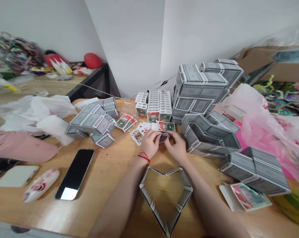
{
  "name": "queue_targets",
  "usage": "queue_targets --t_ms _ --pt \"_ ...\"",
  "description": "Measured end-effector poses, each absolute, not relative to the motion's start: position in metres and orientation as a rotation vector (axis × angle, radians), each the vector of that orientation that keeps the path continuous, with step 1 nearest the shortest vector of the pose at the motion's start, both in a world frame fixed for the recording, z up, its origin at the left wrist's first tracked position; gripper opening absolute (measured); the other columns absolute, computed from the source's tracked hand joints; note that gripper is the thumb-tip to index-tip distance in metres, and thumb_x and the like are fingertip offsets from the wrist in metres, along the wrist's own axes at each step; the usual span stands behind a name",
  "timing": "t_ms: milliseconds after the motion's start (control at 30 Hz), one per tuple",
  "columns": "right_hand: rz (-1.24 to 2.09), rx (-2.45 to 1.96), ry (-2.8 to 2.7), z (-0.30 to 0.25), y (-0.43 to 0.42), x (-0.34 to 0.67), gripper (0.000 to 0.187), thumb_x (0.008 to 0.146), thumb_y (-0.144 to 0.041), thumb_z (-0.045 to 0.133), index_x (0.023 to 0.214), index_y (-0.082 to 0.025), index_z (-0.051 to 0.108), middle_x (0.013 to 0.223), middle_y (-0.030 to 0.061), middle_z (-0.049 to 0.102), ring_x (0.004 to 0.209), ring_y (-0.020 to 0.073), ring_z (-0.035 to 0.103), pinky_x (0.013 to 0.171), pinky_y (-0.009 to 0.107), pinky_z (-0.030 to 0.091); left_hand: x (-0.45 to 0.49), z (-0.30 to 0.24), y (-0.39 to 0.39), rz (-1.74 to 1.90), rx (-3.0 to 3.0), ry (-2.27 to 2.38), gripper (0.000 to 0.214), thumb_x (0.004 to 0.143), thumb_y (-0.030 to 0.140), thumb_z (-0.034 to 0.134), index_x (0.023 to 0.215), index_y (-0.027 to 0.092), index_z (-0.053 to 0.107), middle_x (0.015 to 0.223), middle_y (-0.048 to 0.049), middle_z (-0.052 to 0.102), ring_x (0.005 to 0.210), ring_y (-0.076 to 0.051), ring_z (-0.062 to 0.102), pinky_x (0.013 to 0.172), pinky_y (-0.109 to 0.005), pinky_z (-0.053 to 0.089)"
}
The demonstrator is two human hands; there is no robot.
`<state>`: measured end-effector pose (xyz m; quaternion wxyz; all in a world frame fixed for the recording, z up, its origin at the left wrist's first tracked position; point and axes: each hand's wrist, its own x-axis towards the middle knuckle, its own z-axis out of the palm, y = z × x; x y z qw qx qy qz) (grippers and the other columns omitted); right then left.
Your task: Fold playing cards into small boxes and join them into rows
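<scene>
Between my left hand (pixel 150 144) and my right hand (pixel 175 145), playing cards (pixel 163 138) are pinched at both sides; how many is unclear. A red cord circles my left wrist. Just beyond the fingers lie loose face-up cards (pixel 139 133) and a red-and-green card box (pixel 166 126). In front of me, between my forearms, stands a heart-shaped frame (pixel 149 200) made of folded cards with grey patterned backs.
Stacked folded-card frames (pixel 201 82) rise at the back right, with an open card frame (pixel 211 142) before them. Card boxes (pixel 153 104) stand near the wall. A phone (pixel 75 175), a computer mouse (pixel 41 185) and a folded-card piece (pixel 90 119) are at left.
</scene>
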<state>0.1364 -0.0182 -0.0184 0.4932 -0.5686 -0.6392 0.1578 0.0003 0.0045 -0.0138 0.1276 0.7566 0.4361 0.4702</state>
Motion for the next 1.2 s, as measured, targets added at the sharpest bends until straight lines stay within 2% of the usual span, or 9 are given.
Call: queue_targets --t_ms 233,600,867,1000,1100,1200 --pt "0.339 -1.303 -1.628 -0.015 -0.020 0.137 0.020 0.081 -0.025 0.046 0.091 -0.021 0.062 0.089 0.0054 0.065 0.084 0.0168 0.060 0.078 0.031 0.047 0.000 -0.013 0.003 1.348 2.323 1.271 0.013 0.082 0.017 0.043 0.083 0.017 0.057 0.079 -0.0046 0.058 0.079 -0.016 0.050 0.074 -0.031 0.042" --pt "0.339 -1.449 -1.659 -0.012 -0.025 0.132 0.025 0.079 -0.029 0.045 0.092 -0.020 0.064 0.080 0.0037 0.067 0.070 0.0159 0.060 0.067 0.027 0.046 0.000 -0.011 0.002 1.353 2.347 1.344 0.016 0.083 0.016 0.041 0.081 0.017 0.056 0.079 -0.0054 0.058 0.078 -0.017 0.049 0.075 -0.033 0.039" --pt "0.373 -1.480 -1.610 -0.016 -0.023 0.132 0.026 0.075 -0.024 0.045 0.091 -0.020 0.064 0.079 0.0025 0.068 0.068 0.0156 0.060 0.065 0.027 0.046 0.000 -0.011 0.001 1.325 2.359 1.383 0.016 0.082 0.016 0.041 0.081 0.017 0.057 0.079 -0.0056 0.058 0.079 -0.018 0.049 0.074 -0.033 0.039" --pt "0.502 -1.406 -1.517 -0.020 -0.021 0.133 0.025 0.075 -0.023 0.046 0.092 -0.019 0.063 0.087 0.0032 0.068 0.076 0.0162 0.062 0.073 0.029 0.047 0.000 -0.011 0.002 1.330 2.296 1.310 0.015 0.082 0.015 0.041 0.082 0.017 0.056 0.081 -0.0053 0.058 0.081 -0.016 0.051 0.076 -0.031 0.041" --pt "0.718 -1.282 -1.409 -0.021 -0.017 0.135 0.027 0.075 -0.026 0.048 0.097 -0.018 0.062 0.096 0.0053 0.066 0.086 0.0173 0.061 0.079 0.032 0.047 -0.001 -0.012 0.004 1.386 2.144 1.283 0.014 0.082 0.014 0.042 0.085 0.017 0.056 0.084 -0.0050 0.059 0.083 -0.015 0.053 0.075 -0.029 0.044" --pt "1.003 -1.177 -1.315 -0.021 -0.013 0.136 0.028 0.075 -0.032 0.051 0.096 -0.018 0.062 0.094 0.0055 0.066 0.083 0.0184 0.061 0.074 0.033 0.049 -0.001 -0.011 0.005 1.415 2.000 1.304 0.016 0.081 0.014 0.044 0.091 0.017 0.056 0.088 -0.0052 0.060 0.083 -0.014 0.055 0.072 -0.027 0.045"
